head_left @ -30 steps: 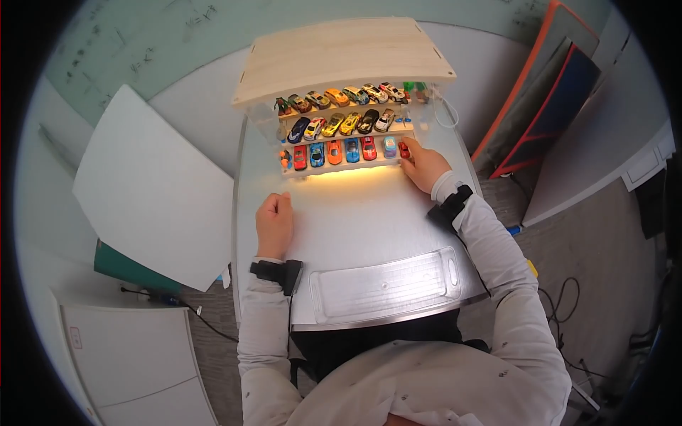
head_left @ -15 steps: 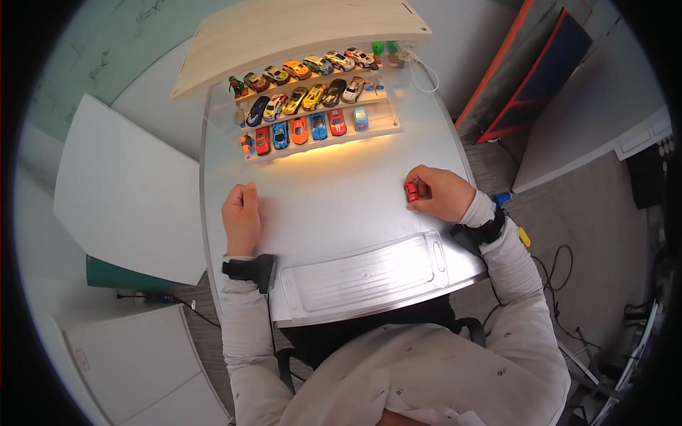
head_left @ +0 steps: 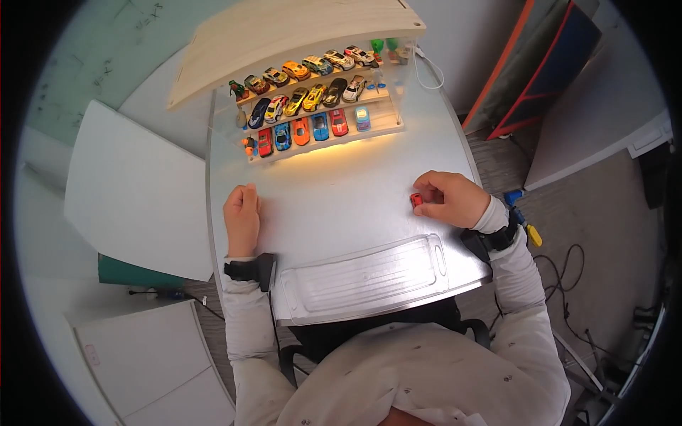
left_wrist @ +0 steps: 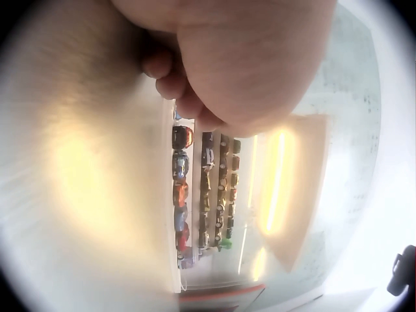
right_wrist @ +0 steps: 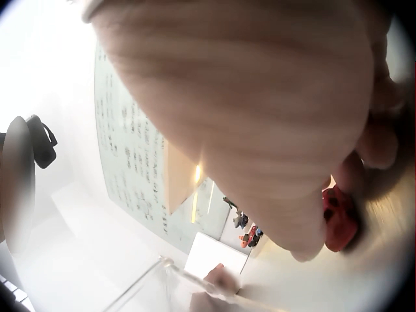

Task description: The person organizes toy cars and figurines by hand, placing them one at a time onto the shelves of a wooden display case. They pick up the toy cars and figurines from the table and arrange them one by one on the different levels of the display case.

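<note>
My right hand [head_left: 452, 199] is low over the right side of the metal-topped table [head_left: 341, 195], pinching a small red toy car [head_left: 417, 201] between thumb and fingers. In the right wrist view, the red toy car [right_wrist: 340, 224] shows just past the thumb, partly hidden by the hand. On the table's left side rests my left hand [head_left: 242, 219], its fingers loosely curled and its thumb on top, with nothing in it. Seen from the left wrist, that hand's fingertips [left_wrist: 172, 86] curl in beneath the palm.
A lit wooden display shelf [head_left: 380, 130] at the back carries three tiers of toy cars and small figures. A clear plastic tray [head_left: 366, 275] lies along the near table edge. On the left stands a white board [head_left: 138, 192]; framed panels [head_left: 540, 78] lean on the right.
The right hand has taken the small red toy car from the right end of the lowest shelf and brought it toward the front of the table. My left hand stays put on the table.
</note>
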Action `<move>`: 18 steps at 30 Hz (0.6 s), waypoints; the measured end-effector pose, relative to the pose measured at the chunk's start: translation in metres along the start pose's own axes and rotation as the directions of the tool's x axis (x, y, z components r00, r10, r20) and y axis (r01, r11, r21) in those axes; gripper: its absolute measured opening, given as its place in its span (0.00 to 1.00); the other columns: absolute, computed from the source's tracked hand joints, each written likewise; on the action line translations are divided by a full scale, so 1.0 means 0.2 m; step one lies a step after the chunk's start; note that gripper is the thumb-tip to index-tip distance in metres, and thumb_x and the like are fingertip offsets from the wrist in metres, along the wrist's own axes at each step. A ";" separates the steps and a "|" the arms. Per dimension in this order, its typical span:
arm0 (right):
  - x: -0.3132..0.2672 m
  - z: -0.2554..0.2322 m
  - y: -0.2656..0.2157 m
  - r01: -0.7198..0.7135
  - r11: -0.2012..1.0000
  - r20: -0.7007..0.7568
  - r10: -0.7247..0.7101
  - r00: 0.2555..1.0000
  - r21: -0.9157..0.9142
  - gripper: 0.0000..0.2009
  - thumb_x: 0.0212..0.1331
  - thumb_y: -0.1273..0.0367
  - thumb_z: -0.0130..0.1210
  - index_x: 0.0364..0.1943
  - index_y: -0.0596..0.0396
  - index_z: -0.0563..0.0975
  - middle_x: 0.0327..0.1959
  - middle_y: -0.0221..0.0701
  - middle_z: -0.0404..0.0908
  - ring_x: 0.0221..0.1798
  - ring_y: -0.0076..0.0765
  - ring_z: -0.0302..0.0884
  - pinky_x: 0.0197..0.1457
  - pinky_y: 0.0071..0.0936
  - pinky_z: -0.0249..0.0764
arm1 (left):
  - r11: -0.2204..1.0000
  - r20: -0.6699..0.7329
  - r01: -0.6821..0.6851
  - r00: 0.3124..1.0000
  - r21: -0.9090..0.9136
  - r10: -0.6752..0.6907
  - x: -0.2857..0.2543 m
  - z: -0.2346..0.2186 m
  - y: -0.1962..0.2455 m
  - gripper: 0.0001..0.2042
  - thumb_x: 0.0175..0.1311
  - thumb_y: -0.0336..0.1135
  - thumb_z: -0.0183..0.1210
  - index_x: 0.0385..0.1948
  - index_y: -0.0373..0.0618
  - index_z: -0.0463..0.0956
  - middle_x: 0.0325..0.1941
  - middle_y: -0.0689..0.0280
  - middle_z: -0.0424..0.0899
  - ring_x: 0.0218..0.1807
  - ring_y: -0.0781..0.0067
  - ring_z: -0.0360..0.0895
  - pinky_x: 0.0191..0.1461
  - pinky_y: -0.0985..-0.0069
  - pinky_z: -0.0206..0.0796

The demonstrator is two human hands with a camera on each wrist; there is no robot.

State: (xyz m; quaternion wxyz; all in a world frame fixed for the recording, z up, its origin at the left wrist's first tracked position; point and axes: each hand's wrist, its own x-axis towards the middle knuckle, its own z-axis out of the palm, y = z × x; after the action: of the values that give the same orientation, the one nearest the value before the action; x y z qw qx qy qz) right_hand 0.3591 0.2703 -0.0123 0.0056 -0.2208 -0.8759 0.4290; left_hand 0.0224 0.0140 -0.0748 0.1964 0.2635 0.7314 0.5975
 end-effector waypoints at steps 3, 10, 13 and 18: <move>0.02 -0.01 0.04 -0.075 0.979 -0.101 0.095 0.990 0.188 0.14 0.63 0.67 0.65 0.48 0.60 0.79 0.33 0.28 0.80 0.36 0.20 0.75 0.40 0.21 0.73 | 0.988 0.123 -0.093 0.989 0.119 0.079 0.05 0.01 0.07 0.12 0.75 0.35 0.58 0.28 0.41 0.72 0.23 0.74 0.69 0.27 0.85 0.63 0.31 0.80 0.58; 0.24 0.10 0.14 0.115 0.849 -0.464 0.164 0.871 0.516 0.07 0.68 0.68 0.59 0.43 0.58 0.80 0.31 0.19 0.77 0.34 0.14 0.70 0.39 0.15 0.68 | 0.691 0.610 -0.591 0.745 0.415 0.270 0.21 0.43 0.53 0.15 0.68 0.37 0.64 0.50 0.40 0.76 0.30 0.64 0.79 0.34 0.69 0.78 0.39 0.71 0.70; 0.29 0.17 0.17 0.158 0.823 -0.512 0.179 0.840 0.546 0.07 0.68 0.69 0.59 0.43 0.58 0.80 0.31 0.19 0.77 0.34 0.13 0.70 0.39 0.15 0.68 | 0.569 0.656 -0.669 0.703 0.479 0.274 0.29 0.61 0.57 0.19 0.66 0.39 0.65 0.53 0.41 0.75 0.32 0.61 0.82 0.35 0.62 0.82 0.39 0.65 0.72; 0.26 0.19 0.21 0.169 0.780 -0.483 0.189 0.855 0.603 0.06 0.69 0.69 0.58 0.42 0.58 0.81 0.30 0.20 0.78 0.33 0.13 0.71 0.38 0.16 0.69 | 0.325 0.683 -0.769 0.638 0.550 0.356 0.36 0.78 0.49 0.20 0.62 0.42 0.68 0.50 0.41 0.74 0.35 0.58 0.84 0.38 0.52 0.84 0.40 0.59 0.74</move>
State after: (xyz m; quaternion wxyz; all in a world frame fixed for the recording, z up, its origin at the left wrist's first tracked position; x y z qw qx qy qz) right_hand 0.3197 0.2845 -0.0779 0.3117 -0.3180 -0.6468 0.6192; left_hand 0.0739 0.1939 -0.0101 -0.0158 0.6942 0.7049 0.1446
